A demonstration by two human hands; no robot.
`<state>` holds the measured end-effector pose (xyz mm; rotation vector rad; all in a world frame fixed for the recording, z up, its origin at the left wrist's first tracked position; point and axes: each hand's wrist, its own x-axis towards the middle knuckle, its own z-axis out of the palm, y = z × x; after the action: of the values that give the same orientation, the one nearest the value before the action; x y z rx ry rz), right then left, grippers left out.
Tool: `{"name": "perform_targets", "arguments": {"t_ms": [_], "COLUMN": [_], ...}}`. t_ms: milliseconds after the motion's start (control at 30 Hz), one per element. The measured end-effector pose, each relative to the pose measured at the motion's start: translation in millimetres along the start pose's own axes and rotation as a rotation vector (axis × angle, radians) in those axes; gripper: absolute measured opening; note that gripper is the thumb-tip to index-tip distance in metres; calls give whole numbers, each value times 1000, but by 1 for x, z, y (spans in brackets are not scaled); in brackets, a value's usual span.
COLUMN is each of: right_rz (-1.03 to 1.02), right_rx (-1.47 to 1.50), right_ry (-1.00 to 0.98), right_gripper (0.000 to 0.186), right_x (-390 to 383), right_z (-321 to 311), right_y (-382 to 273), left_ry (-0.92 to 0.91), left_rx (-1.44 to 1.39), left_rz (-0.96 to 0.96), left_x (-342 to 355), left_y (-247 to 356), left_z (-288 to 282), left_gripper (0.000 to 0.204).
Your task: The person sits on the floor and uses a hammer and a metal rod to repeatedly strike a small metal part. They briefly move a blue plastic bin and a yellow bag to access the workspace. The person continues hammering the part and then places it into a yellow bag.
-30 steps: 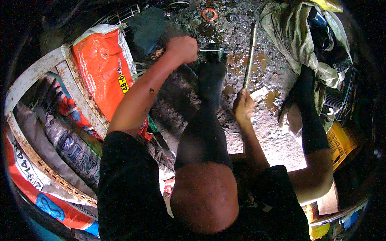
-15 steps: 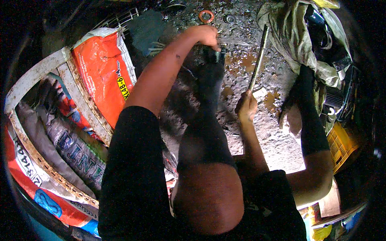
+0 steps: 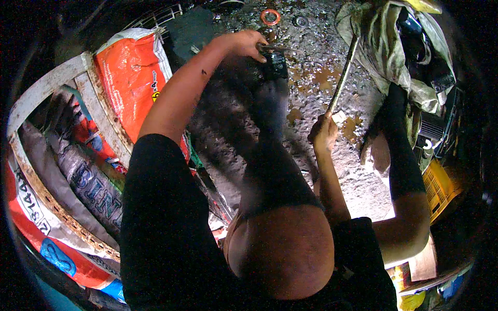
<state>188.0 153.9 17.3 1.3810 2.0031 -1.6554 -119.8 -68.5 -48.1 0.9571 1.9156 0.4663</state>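
Observation:
My left hand (image 3: 251,43), at the end of a bare arm stretched forward, is closed with its thumb and fingers round the end of a thin dark metal strip (image 3: 284,50). The strip points right, just over a black cylindrical thing (image 3: 276,66) with faint markings, near my black-covered lower leg (image 3: 275,111). Lower and to the right, my right hand (image 3: 324,133) grips the near end of a long, narrow, worn rod (image 3: 344,75). The rod slants up and away to the right. A small whitish piece (image 3: 339,118) shows beside that hand; I cannot tell if they touch.
An orange-red ring (image 3: 270,17) and a small dark ring (image 3: 301,21) lie on the wet, dirty ground. Left stands a rusty whitish metal frame (image 3: 104,109) beside an orange sack (image 3: 127,78). A grey-green cloth sack (image 3: 381,52) and a yellow crate (image 3: 441,189) are on the right.
My left hand has drawn left with the strip, so the black cylindrical thing shows more. The right hand and rod sit slightly farther right and nearer. The view has also shifted a little.

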Motion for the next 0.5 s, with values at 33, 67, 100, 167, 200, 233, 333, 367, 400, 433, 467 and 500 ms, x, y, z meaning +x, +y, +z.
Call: {"name": "perform_targets", "arguments": {"t_ms": [33,67,100,167,200,233,333,367,400,433,467,500], "right_rz": [-15,-31,-47,-50,-49,-48,-25,4,1,-18,-37,-56], "right_rx": [-2,-4,-7,37,37,42,30,51,64,13,-37,-86], "right_ry": [-4,-7,-10,-60,-67,-66,-83,-99,-134,-112,-90,-70], "right_gripper": [51,51,51,50,50,51,49,49,49,50,50,51], "right_x": [2,5,7,4,2,1,4,3,1,2,3,4], "right_z": [0,2,2,5,5,6,6,5,5,5,4,4], "right_y": [6,14,20,17,19,22,25,24,23,24,28,32], "left_ry": [17,35,53,-9,-40,-12,-45,-64,-82,-101,-57,-41], "left_rx": [-4,-9,-15,37,62,88,105,118,132,151,173,160], "left_rz": [24,47,71,65,63,91,156,179,201,226,204,220], "left_x": [-2,-5,-6,-5,-3,-1,7,7,7,8,7,6], "left_y": [1,3,4,1,1,2,5,4,3,3,4,5], "left_z": [0,1,1,-3,-3,-4,-9,-10,-11,-14,-12,-12], "left_gripper": [58,59,59,59,59,58,54,53,51,50,48,49]}}
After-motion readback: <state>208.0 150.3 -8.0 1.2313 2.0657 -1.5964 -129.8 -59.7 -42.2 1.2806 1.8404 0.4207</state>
